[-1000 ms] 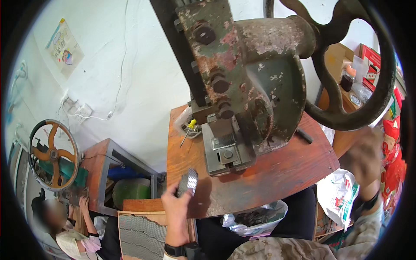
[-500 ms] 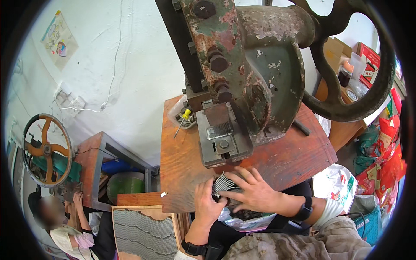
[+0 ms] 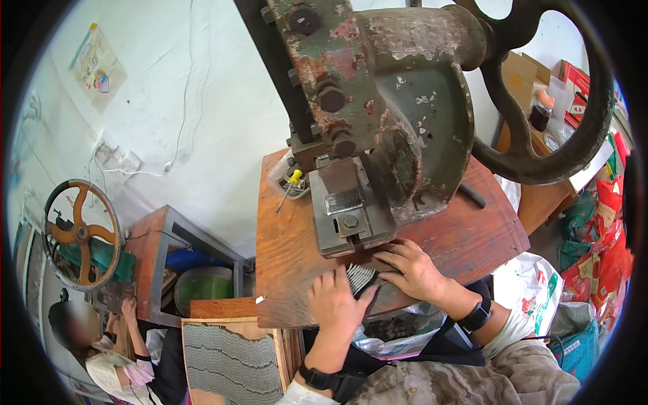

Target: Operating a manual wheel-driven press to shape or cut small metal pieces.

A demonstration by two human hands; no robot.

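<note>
My left hand point(image 3: 335, 302) is closed round a stack of thin metal strips point(image 3: 361, 278), whose pale edges fan out between thumb and fingers. It is at the front edge of the wooden bench point(image 3: 290, 250). Just right of the stack, my right hand point(image 3: 413, 271) has its fingers stretched out over the bench top, the thumb apart from them and close to the strips. I see nothing held in it. Beyond both hands stands a worn green hand press point(image 3: 385, 108) with a steel die block point(image 3: 347, 219) at its foot.
A yellow-handled screwdriver point(image 3: 294, 179) leans in a small plastic tub left of the die. Below the bench edge lies an open plastic bag point(image 3: 398, 343) of dark pieces. A wooden tray point(image 3: 233, 361) holds rows of grey strips. At left, another person works beside a handwheel point(image 3: 81, 233).
The right hand has drawn off the top of the stack and moved right, onto the bench. The left hand has shifted slightly right with the strips. The view has tilted a little.
</note>
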